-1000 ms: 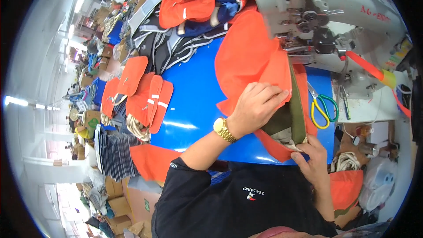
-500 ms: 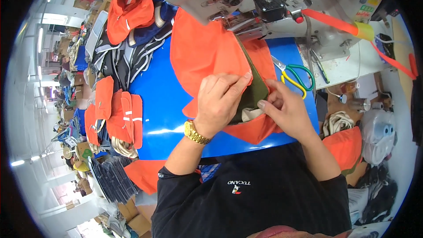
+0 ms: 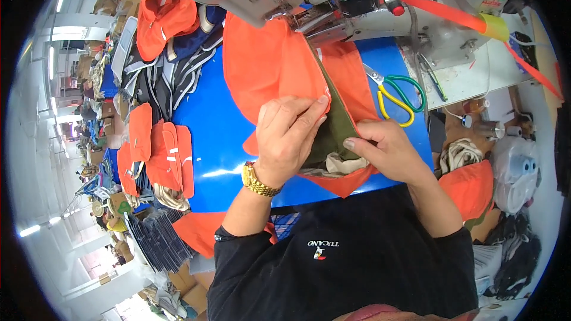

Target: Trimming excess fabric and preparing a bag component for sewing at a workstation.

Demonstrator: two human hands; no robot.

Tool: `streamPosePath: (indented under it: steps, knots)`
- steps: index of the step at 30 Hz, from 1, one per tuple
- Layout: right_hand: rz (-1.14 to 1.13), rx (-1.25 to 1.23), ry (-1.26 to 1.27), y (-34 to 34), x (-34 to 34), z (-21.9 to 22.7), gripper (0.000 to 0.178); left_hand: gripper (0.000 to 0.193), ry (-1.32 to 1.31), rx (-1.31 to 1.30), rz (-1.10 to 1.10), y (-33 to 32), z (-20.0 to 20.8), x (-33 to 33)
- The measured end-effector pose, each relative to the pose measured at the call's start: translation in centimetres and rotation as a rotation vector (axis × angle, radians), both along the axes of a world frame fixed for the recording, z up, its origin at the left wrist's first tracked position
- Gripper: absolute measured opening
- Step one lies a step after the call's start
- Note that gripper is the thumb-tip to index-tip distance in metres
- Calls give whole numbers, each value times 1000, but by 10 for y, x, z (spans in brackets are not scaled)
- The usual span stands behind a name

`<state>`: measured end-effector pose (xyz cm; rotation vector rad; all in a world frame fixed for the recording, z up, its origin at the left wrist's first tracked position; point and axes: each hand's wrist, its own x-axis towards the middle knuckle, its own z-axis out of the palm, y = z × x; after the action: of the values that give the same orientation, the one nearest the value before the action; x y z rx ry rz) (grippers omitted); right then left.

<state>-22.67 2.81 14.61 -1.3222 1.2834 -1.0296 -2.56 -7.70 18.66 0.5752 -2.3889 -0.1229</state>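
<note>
A bright orange cloth piece (image 3: 264, 62) with an olive-green inner side (image 3: 328, 134) lies across the blue tabletop, its far end under the sewing machine (image 3: 315, 21). My left hand (image 3: 285, 134), a gold watch on its wrist, pinches the orange edge where it meets the green. Opposite it, my right hand (image 3: 386, 145) grips the other orange edge between thumb and fingers, so the piece gapes between them. Inside the gap, off-white cloth (image 3: 339, 165) shows near the front. The left fingertips partly cover the edge they hold.
Scissors with green and yellow handles (image 3: 397, 100) lie right of the cloth. Orange pieces with white strips (image 3: 169, 154) are piled at the left edge of the blue tabletop (image 3: 220, 187). Behind them sit dark pieces with pale trim (image 3: 160, 80) and an orange cap (image 3: 163, 21). An orange strap (image 3: 443, 12) hangs at the right.
The gap between the two edges has widened, showing more green and off-white cloth. My right hand has closed more firmly over its edge. The view has shifted slightly.
</note>
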Motion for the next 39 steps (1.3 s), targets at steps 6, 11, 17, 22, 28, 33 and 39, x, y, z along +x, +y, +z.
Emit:
streamPosePath:
  steps: [6,11,17,22,28,33,39]
  knots:
    - [61,16,-168,-3,-5,-3,28,39,13,-16,-10,-5,-3,-1]
    - [80,4,-177,-22,-8,-13,27,37,-2,-21,10,-23,1,-8]
    - [81,-1,-203,-49,-9,-9,25,32,-20,-6,18,-47,-2,-12]
    - [42,-35,-193,-70,-8,-11,23,31,-32,-28,32,-67,0,-13]
    - [60,-31,-196,-98,-10,-10,21,27,-26,-43,54,-91,-5,-18]
    - [15,-168,-80,-119,-10,-14,24,23,37,-124,92,-94,-8,-22]
    - [-42,-155,185,-105,-18,-4,23,31,37,286,-68,-31,-6,4]
